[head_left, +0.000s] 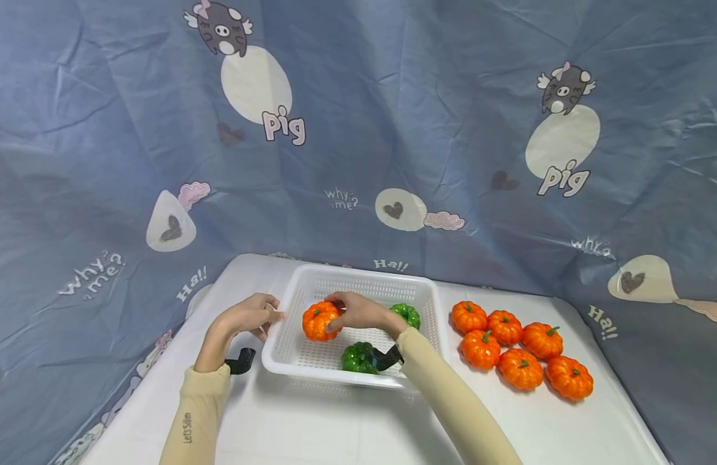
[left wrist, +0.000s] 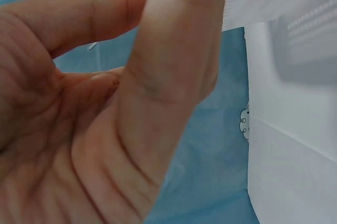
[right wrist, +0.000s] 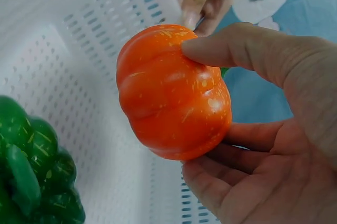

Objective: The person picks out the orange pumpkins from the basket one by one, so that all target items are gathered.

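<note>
My right hand [head_left: 363,312] grips an orange toy pumpkin [head_left: 320,321] inside the white plastic basket [head_left: 358,380]. In the right wrist view, thumb and fingers lie on opposite sides of this pumpkin [right wrist: 171,95], which is tipped on its side. Its green stem is mostly hidden. At the basket's left rim, my left hand [head_left: 249,321] pinches the edge; the left wrist view shows a bit of white between its fingers [left wrist: 168,34]. Two green toy pumpkins lie in the basket: one at the front [head_left: 358,358], partly behind the right wrist's black camera mount, the other at the back right [head_left: 406,315].
Several orange pumpkins [head_left: 521,369] stand in two rows on the white table [head_left: 312,426], right of the basket. A blue cloth [head_left: 347,161] with printed pigs hangs behind the table and along its sides.
</note>
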`<state>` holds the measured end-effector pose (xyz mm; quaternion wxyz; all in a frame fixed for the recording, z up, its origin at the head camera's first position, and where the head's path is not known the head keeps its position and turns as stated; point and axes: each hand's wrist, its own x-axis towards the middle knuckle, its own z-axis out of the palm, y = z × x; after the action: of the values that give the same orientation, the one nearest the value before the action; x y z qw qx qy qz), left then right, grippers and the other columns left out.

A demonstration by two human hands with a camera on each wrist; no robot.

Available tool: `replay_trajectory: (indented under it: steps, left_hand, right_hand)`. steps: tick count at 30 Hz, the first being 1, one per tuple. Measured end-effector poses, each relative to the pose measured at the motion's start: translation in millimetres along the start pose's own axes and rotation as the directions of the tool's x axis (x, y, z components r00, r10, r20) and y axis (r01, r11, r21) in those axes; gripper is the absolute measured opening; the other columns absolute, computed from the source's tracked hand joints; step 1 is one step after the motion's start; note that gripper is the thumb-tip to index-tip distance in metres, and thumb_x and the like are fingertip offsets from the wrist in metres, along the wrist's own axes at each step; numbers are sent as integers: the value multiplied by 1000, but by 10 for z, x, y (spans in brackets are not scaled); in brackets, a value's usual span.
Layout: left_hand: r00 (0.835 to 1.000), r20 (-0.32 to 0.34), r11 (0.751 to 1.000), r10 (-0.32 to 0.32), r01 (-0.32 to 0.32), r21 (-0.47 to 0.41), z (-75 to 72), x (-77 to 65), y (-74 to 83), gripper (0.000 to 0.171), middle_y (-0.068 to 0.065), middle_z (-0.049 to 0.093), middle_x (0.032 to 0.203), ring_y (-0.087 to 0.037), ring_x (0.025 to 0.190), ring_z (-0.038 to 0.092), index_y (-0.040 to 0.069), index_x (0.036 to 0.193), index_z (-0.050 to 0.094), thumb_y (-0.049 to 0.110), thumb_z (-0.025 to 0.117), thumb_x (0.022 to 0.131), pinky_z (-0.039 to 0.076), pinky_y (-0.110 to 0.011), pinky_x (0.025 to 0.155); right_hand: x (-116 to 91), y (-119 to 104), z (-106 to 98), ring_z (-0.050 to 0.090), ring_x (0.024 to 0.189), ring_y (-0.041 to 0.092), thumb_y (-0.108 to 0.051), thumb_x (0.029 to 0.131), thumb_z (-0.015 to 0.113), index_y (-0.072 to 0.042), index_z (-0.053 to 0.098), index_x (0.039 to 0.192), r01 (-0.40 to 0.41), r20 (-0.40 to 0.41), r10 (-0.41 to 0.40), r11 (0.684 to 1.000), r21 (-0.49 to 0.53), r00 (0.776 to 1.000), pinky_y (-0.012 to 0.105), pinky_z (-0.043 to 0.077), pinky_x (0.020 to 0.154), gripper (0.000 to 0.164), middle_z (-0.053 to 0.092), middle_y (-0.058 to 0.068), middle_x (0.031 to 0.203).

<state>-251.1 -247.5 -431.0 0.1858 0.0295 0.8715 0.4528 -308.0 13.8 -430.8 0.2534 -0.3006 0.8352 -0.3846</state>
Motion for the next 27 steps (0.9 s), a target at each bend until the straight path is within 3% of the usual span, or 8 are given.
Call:
replay_trajectory:
  steps: [8, 18, 27]
  left_hand:
    - [1000, 6, 1000, -2, 2, 7, 3, -11, 13, 54, -10, 54, 74, -17, 60, 56, -15, 135, 36, 16, 57, 96, 58, -36, 59]
    - [1000, 12, 1000, 14, -14, -9, 3, 8, -10, 49, -12, 60, 82, -17, 62, 58, -15, 133, 39, 14, 55, 97, 58, -36, 58]
    - [1000, 12, 1000, 15, -15, -2, -4, 10, -4, 51, -12, 62, 80, -16, 61, 59, -16, 134, 37, 15, 55, 97, 57, -34, 57]
  right_hand:
    - [-280, -31, -59, 54, 122, 15, -19, 77, 77, -14, 51, 137, 34, -8, -33, 999, 41, 999, 29, 48, 97, 66, 58, -1, 131]
    - [-652, -15, -145, 49, 130, 24, -16, 79, 74, -7, 45, 142, 119, -26, -119, 993, -4, 993, 36, 47, 103, 69, 52, 7, 139]
    - [-1109, 204, -300, 49, 130, 26, -19, 80, 74, -9, 43, 144, 115, -102, -109, 992, 58, 989, 41, 48, 102, 73, 50, 7, 141]
